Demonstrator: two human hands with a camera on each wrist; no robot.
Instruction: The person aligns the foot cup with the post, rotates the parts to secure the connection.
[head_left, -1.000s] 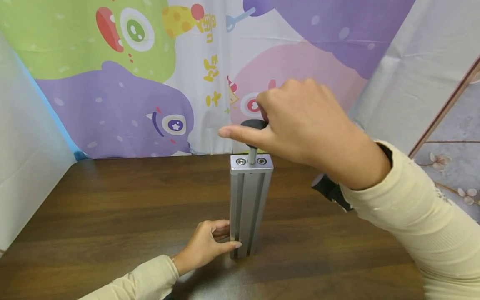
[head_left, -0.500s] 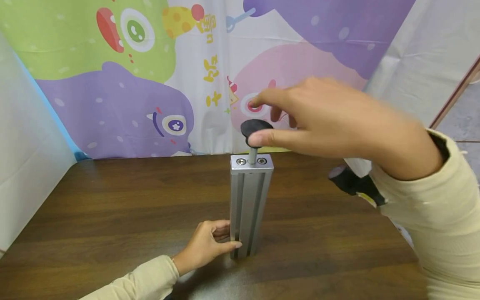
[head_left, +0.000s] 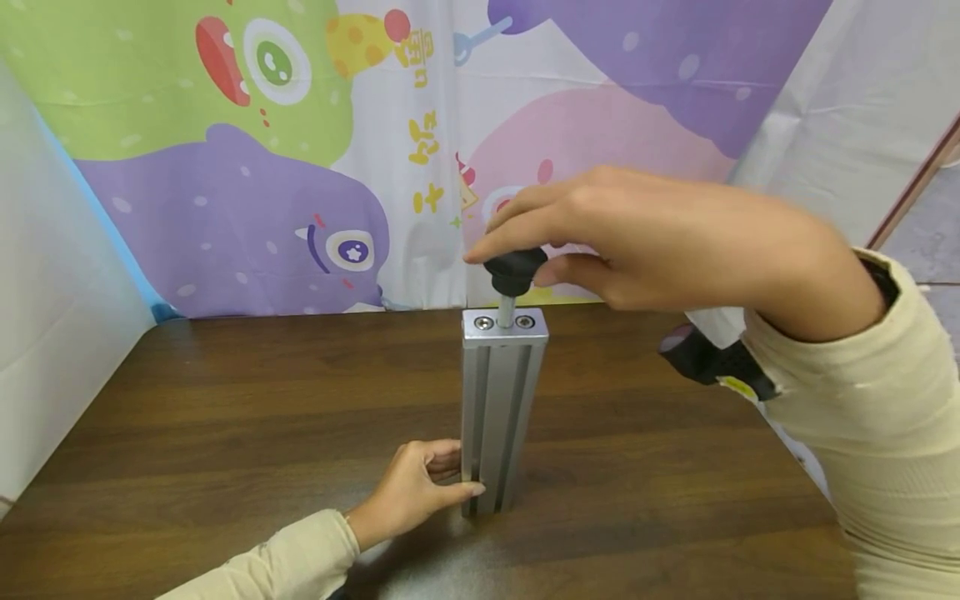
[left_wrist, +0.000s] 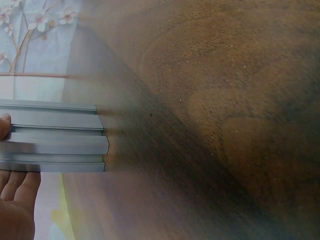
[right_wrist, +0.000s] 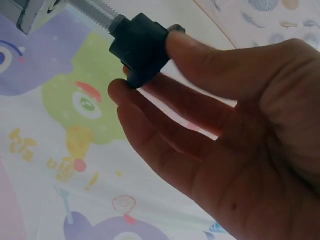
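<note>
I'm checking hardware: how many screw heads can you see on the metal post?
2, on top of the metal post: one screw head left of the threaded stem, another screw head right of it. Any underneath would be hidden.

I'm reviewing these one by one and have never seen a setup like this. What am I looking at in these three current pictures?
There is no robot here: these are a person's two bare hands. The widest picture comes from a camera worn on the head, looking forward and down. The other two come from cameras on the wrists, so things look turned: the upright bar appears sideways in the left wrist view.

A grooved metal profile stands upright on a wooden table. The left hand grips it near the bottom. From its top, between two screws, rises a threaded rod bearing a black cap, probably a levelling foot. The right hand pinches that cap. Behind hangs a cartoon-printed backdrop.
</note>
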